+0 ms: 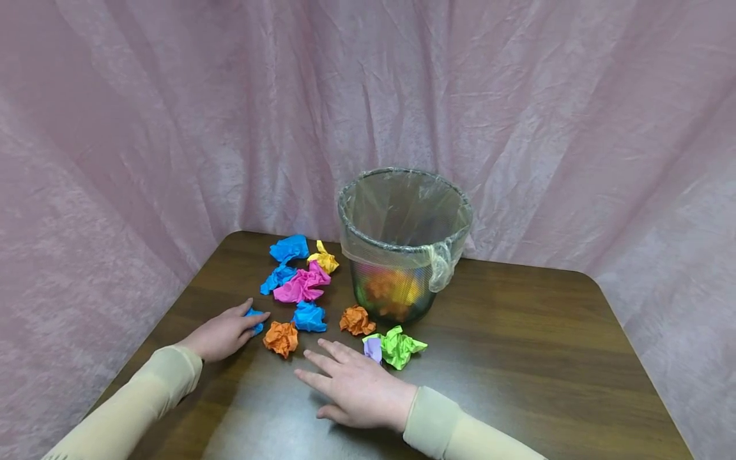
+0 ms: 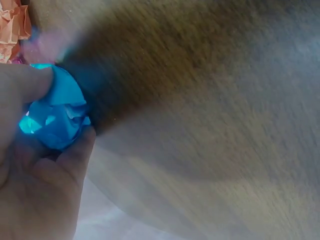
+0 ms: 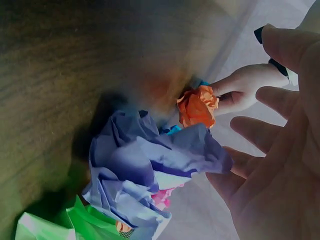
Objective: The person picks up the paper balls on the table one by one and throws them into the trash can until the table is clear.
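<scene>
My left hand (image 1: 221,333) is at the left side of the table, thumb and fingers around a crumpled blue paper ball (image 2: 62,120). Just right of it lies an orange paper ball (image 1: 281,339), with another blue ball (image 1: 310,317) beyond. The right hand (image 1: 365,388) hovers over the table's front middle, palm down, fingers straight and spread, holding nothing. Close to its fingers lies a purple paper ball (image 3: 125,162), mostly hidden behind the hand in the head view. A light green ball (image 1: 400,348) lies against the purple one.
A mesh wastebasket (image 1: 397,246) with a clear liner stands at the back middle, with colored paper balls inside. An orange ball (image 1: 356,320) lies at its foot. Left of it are a pink ball (image 1: 301,284), a yellow ball (image 1: 324,259) and two blue balls. Pink curtains hang behind the table.
</scene>
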`<state>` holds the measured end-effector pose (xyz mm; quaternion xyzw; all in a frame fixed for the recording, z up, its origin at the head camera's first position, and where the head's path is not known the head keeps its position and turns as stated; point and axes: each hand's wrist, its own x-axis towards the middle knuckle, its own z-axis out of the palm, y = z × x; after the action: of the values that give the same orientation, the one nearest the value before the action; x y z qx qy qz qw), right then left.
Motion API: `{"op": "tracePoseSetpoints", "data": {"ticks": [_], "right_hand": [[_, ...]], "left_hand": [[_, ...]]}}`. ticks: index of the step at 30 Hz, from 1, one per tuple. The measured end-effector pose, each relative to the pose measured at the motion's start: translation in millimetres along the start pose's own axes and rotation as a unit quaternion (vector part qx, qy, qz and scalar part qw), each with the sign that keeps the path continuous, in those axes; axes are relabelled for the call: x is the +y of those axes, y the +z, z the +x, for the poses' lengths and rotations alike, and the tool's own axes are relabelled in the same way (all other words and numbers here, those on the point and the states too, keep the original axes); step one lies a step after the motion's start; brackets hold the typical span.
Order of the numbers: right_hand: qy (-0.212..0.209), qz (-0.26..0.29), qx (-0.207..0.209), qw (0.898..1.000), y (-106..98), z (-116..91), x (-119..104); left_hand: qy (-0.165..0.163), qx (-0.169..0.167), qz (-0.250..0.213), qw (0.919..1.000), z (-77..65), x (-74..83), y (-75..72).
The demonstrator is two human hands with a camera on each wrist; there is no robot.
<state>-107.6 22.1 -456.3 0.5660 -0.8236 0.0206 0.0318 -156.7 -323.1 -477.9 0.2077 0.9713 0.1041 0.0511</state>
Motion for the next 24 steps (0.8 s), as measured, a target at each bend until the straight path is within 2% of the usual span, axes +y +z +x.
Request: {"op": "tracePoseSetpoints", "data": {"ticks": [4,12,19,24], "right_hand": [[0.003,-0.001,-0.007,1.0,1.7,-1.1,-2.8],[0.0,-0.001,-0.001,1.0,3.4,-1.0,-2.6],[-0.004,-0.009,0.005,1.0,6.3,1.4,-1.8],[-0.006,-0.006,-0.001,1.0,6.3,2.5,-1.0]], "left_hand": [[0.007,0.017,0.018,0.9997,-3.6,2.9,-1.0],[0.022,0.024,0.046,0.9984,-0.9,5.9,-1.5],[0.009,0.043,0.03,0.9986,-3.4,0.6,2.0],[0.014,0.051,0.025,0.9983,-5.0,-1.1,-0.6]]}}
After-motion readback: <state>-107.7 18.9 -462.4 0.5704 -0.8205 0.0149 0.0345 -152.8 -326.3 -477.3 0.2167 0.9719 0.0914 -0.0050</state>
